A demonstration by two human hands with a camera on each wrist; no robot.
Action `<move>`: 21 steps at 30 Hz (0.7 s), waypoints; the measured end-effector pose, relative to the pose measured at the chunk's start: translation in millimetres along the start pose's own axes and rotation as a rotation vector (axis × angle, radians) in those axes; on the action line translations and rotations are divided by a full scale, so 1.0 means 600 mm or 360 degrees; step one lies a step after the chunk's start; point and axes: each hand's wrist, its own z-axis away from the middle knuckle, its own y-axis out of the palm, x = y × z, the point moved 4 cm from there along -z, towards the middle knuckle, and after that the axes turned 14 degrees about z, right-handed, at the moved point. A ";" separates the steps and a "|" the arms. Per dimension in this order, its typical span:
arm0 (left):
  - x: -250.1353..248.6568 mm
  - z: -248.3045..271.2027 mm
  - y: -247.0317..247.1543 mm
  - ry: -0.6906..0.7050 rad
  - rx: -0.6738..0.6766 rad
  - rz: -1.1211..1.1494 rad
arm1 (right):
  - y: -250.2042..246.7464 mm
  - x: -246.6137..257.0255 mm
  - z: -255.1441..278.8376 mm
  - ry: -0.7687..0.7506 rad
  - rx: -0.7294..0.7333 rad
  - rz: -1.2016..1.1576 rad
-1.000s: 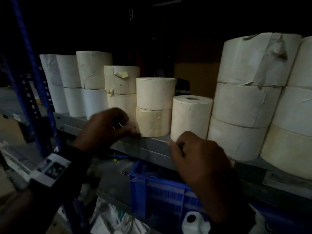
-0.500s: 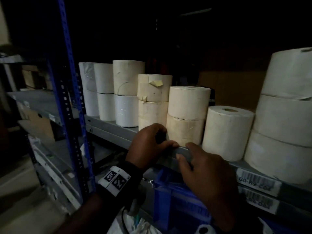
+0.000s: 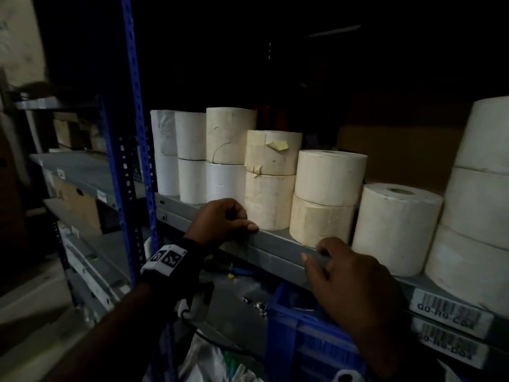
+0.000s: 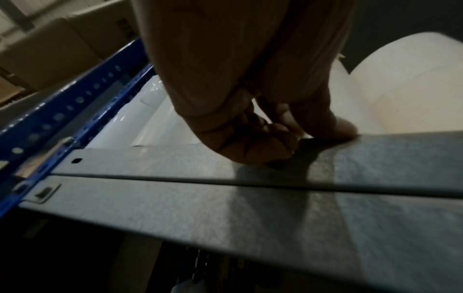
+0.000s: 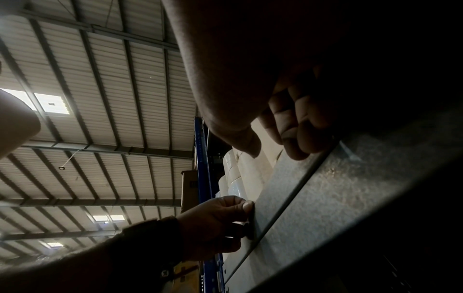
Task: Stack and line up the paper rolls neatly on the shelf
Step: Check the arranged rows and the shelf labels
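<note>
- The paper rolls point(image 3: 325, 199) stand in a row on the grey metal shelf point(image 3: 278, 244), running from the upper left of the frame to the right edge: five stacks of two, then a single roll point(image 3: 396, 227), then a bigger stack point(image 3: 479, 205) cut off by the right edge.
- One cream roll point(image 3: 272, 153), fourth stack from the left, carries a loose flap of tape near its top.
- My left hand point(image 3: 220, 221) rests on the shelf's front lip just before the third and fourth stacks; its fingers are curled in, the thumb lies flat along the edge, and it holds nothing.
- My right hand point(image 3: 349, 274) sits on the same lip, lower right of the frame, below the fifth stack; the fingertips bend over the edge, with no roll in my grip.
- Barcode labels point(image 3: 449, 312) are stuck to the shelf front at the lower right; the upper reads roughly "G0-R9-C0", its last character blurred, and the one below is too dim to read.
- A blue upright point(image 3: 132, 86) rises on the left, and a blue crate point(image 3: 300, 337) sits under the shelf.
- The space behind the rolls is too dark to make out.
</note>
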 end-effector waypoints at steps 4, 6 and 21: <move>0.011 0.003 -0.009 0.0014 -0.0092 0.0174 | -0.001 0.003 -0.002 0.0013 0.0050 0.0017; 0.029 0.003 -0.026 0.0049 -0.0217 0.0140 | 0.000 0.004 -0.001 0.0005 0.0076 -0.0007; 0.106 -0.104 -0.172 -0.0315 -0.0908 0.0179 | 0.010 -0.002 0.001 -0.0110 -0.0167 -0.0281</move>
